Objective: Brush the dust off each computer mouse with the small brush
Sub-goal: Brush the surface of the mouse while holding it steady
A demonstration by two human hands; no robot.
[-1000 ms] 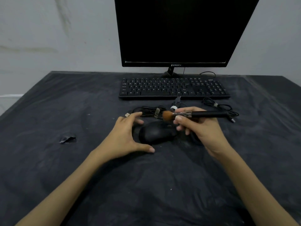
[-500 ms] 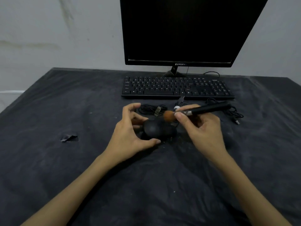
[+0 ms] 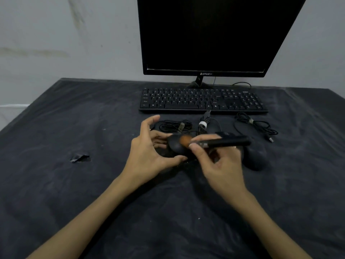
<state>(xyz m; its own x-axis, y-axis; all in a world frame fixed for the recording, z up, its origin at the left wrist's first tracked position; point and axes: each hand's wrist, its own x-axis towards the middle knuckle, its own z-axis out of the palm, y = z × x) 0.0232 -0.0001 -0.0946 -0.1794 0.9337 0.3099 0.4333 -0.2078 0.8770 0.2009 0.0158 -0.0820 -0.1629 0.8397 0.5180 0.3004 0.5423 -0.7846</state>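
Brown-bristled brush (image 3: pixel 214 142) touches black mouse (image 3: pixel 176 144); another mouse (image 3: pixel 256 157) lies right.

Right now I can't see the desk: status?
Left hand steadies mouse. Right hand holds brush, bristles on mouse. Second mouse waiting right. Cables behind, not blocking.

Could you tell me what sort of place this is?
Most likely a simple computer desk set against a plain wall: a dark monitor stands behind a black keyboard on a cloth-covered table, with coiled cables nearby.
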